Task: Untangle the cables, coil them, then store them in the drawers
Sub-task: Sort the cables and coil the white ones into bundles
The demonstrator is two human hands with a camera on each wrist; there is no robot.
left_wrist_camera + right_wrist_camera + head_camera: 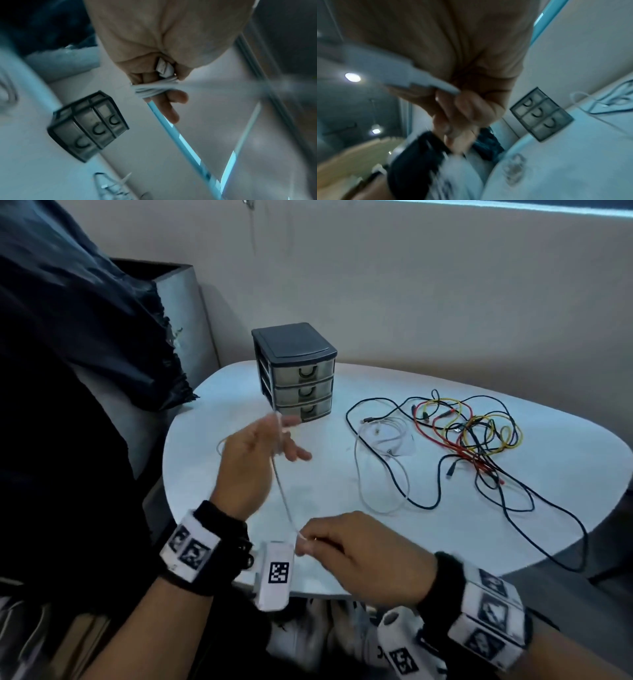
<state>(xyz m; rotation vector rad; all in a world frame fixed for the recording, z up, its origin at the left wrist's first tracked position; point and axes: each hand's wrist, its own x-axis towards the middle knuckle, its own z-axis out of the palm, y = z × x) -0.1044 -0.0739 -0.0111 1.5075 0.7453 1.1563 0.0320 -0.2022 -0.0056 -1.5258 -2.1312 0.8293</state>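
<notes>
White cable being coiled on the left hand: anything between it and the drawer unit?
Nothing visible on the way. The thin white cable is wound round the left hand's fingers, its other end pinched by the right hand. Bare white table lies before the small grey three-drawer unit, but all three drawers are closed. The tangled cable pile lies off right.

A white cable (282, 494) is stretching taut above the table; tangled black, red, yellow cables (476, 440) are lying right of the closed three-drawer unit (296, 371).
</notes>
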